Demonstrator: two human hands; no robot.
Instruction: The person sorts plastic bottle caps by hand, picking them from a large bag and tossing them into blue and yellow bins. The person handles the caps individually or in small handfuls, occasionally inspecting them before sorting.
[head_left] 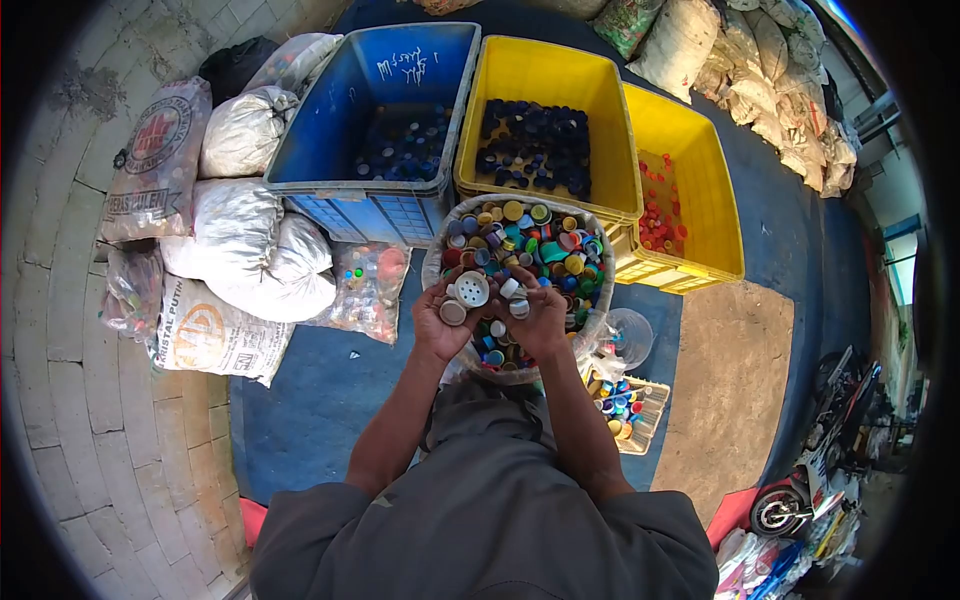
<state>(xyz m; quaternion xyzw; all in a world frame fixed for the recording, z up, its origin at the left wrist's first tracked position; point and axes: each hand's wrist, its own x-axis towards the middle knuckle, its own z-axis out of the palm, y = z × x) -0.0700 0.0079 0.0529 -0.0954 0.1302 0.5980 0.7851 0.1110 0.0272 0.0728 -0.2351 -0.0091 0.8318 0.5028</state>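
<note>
My left hand (438,325) is closed around pale bottle caps over a round container (607,300) heaped with mixed coloured caps. One of them is a white cap with holes (472,289); below it sits a duller beige cap (452,313). Opposite, my right hand (541,322) grips small caps, among them a white cap (509,288) and a greyish cap (519,309). Both hands are close together above the heap, fingers partly hidden by the caps. A teal cap (553,252) lies in the pile just beyond them.
Behind the container stand a blue crate (350,210) and two yellow crates, one with dark caps (540,140), another with red caps (660,200). Full sacks (245,235) line the left side. At right are a small basket (655,405), a clear tub (632,335) and a motorcycle (785,508).
</note>
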